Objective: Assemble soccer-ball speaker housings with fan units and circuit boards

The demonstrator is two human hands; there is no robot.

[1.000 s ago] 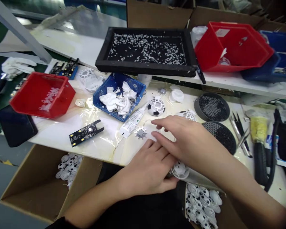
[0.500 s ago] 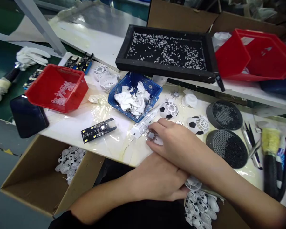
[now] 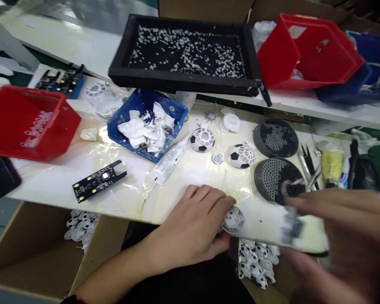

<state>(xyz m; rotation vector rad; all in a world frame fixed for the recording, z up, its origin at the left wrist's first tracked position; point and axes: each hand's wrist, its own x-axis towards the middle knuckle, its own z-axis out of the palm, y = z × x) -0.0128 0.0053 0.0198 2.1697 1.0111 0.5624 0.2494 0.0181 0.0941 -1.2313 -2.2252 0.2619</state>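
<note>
My left hand [image 3: 199,223] is closed on a white openwork half-shell [image 3: 233,219] at the table's front edge. To the right, my right hand [image 3: 338,228] is smeared by motion over the table's corner. A blurred grey thing [image 3: 291,226] shows by its fingers; whether it is held cannot be made out. Two black-and-white football half-shells, one [image 3: 202,139] behind the other's left [image 3: 241,156], lie beyond my hands. A round silver cell [image 3: 217,158] sits between them. Two round grey dishes [image 3: 276,138] with black bits stand at the right.
A blue bin [image 3: 114,126] holds white scraps. Red bins [image 3: 63,126] stand left and back right. A black tray [image 3: 183,80] of white bits is on the shelf. Also in view are a circuit board [image 3: 98,180], a white tube [image 3: 171,162], tweezers [image 3: 307,164] and an open box [image 3: 25,253] below.
My right hand has left the spot above my left hand and moved far right. The half-shell in my left hand now shows at the table edge. The view has shifted right.
</note>
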